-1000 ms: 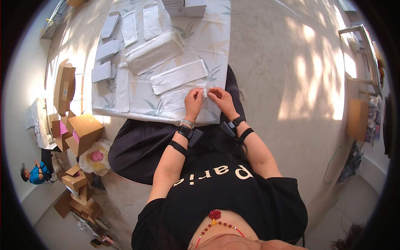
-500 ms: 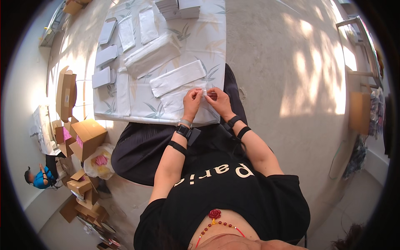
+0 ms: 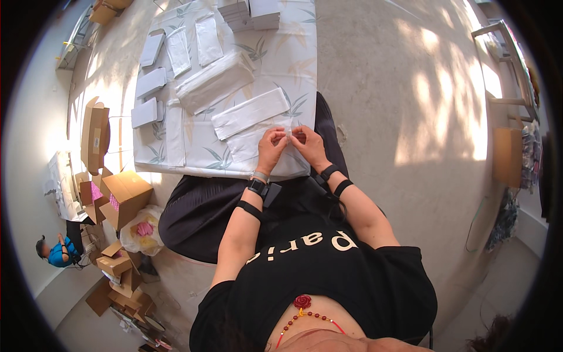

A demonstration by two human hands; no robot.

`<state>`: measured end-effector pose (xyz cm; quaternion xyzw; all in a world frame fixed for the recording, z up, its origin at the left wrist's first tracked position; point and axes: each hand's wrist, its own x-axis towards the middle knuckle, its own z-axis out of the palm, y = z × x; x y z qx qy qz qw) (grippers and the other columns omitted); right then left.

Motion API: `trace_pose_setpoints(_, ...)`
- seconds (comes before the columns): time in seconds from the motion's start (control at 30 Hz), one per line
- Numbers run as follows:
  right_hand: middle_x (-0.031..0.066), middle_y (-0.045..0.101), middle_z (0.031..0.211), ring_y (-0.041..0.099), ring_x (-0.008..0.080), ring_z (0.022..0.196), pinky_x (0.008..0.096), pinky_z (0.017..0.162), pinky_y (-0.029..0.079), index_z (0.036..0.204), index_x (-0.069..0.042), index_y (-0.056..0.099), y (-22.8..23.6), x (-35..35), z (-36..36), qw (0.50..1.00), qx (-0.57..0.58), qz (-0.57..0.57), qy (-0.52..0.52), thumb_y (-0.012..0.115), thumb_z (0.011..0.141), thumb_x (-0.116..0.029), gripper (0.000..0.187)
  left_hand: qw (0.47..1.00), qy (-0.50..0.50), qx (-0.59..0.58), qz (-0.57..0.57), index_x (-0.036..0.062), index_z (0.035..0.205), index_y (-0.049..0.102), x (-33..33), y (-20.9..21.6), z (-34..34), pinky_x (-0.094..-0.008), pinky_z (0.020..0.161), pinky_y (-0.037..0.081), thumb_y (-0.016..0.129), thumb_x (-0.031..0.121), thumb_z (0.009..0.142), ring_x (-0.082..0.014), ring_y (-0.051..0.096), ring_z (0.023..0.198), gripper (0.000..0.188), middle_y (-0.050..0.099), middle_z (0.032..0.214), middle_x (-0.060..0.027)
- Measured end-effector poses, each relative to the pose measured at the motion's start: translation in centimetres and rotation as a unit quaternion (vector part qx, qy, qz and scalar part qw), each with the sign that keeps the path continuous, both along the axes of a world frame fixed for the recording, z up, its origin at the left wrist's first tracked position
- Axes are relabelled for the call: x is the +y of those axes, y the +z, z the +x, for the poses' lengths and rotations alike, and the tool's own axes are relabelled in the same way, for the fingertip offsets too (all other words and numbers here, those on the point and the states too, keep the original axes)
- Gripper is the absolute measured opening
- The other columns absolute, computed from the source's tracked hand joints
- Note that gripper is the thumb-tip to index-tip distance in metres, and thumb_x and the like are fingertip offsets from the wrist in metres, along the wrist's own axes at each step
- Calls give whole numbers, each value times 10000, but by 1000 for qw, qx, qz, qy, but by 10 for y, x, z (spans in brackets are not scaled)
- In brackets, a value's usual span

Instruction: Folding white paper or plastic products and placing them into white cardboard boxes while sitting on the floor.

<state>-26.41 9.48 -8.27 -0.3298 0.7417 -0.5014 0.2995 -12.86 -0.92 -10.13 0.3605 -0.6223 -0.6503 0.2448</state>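
Observation:
My left hand (image 3: pixel 272 150) and my right hand (image 3: pixel 309 145) meet at the table's near right corner. Thumb and fingers of each are pinched on the right end of a flat, thin white packet (image 3: pixel 246 146), which looks like a soft bag. The bit between the fingertips is too small to make out fully. Just beyond lies a longer folded white packet (image 3: pixel 251 114), partly over the one I hold. Farther off is a pile of similar white packets (image 3: pixel 216 83).
A leaf-patterned cloth covers the table (image 3: pixel 199 132). White flat boxes (image 3: pixel 146 112) lie along its left side, and stacked white boxes (image 3: pixel 249 14) stand at the far end. Open cardboard cartons (image 3: pixel 128 196) and a person in blue (image 3: pixel 61 252) are at left; a rack (image 3: pixel 510 70) stands at right.
The view has shifted slightly. My fingertips have drawn a little apart at the packet's end, with both hands still pinching there.

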Motion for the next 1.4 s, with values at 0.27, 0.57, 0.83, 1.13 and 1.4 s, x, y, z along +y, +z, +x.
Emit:
trace_pose_setpoints(0.27,135,731,1044,767,224,901,332,793,616,1130,-3,645,7,2,4,999,19,-41,4,761,910,-71,257,999,-1,-19,-32,-27,1022,732,2,1,-2,-282,830,581,734,80,927,-155,713,925,143,667,1266,-88)
trace_pose_setpoints(0.57,154,703,952,745,294,830,368,717,589,1045,-15,658,5,-2,9,995,84,-58,-3,735,911,-75,166,996,21,-36,-83,-2,981,734,7,3,-7,-287,804,582,755,82,905,-161,711,889,115,703,1192,-95)
trace_pose_setpoints(0.83,128,744,911,766,208,798,320,726,598,1004,12,656,-4,-2,14,995,47,-11,-88,687,959,-64,94,994,62,-33,-82,-11,965,702,10,1,-9,-273,803,581,724,60,913,-149,706,895,91,718,1166,-102)
trace_pose_setpoints(1.13,112,739,902,769,193,799,296,727,612,1043,29,628,-19,-6,6,987,-90,12,-136,678,948,-78,151,961,243,35,129,-8,992,634,-3,-6,10,-273,790,591,654,77,975,-109,654,855,89,693,1016,-57)
trace_pose_setpoints(1.4,113,723,908,754,169,732,290,640,607,1118,35,628,-14,-24,-3,995,6,73,-60,733,926,-161,295,965,219,52,137,7,1044,605,-1,-11,11,-291,781,601,674,112,968,-133,675,854,147,674,984,-70)
